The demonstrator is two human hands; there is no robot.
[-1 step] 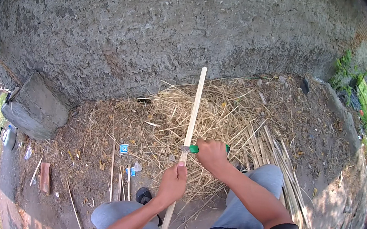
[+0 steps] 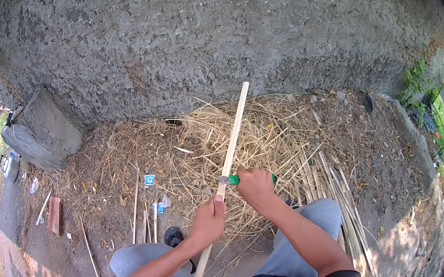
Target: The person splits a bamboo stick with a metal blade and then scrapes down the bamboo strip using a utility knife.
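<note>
A long pale strip of split bamboo or wood (image 2: 236,126) stands out ahead of me, running from between my legs toward the wall. My left hand (image 2: 207,222) is closed round its lower part, with the thumb laid along it. Just above that thumb, my right hand (image 2: 256,187) grips a green-handled tool (image 2: 234,180). The tool's short grey end lies against the strip; its exact kind is hidden by my fingers. Beneath both hands spreads a heap of curly pale shavings (image 2: 217,129).
A rough grey wall (image 2: 207,41) rises ahead, with a concrete block (image 2: 52,130) at left. Split strips (image 2: 345,202) lie by my right knee, and thin sticks (image 2: 145,223) by my left foot. A brick (image 2: 55,215) and blue wrappers (image 2: 149,180) litter the ground.
The strip and both hands have shifted very slightly to the left. Both grips look the same.
</note>
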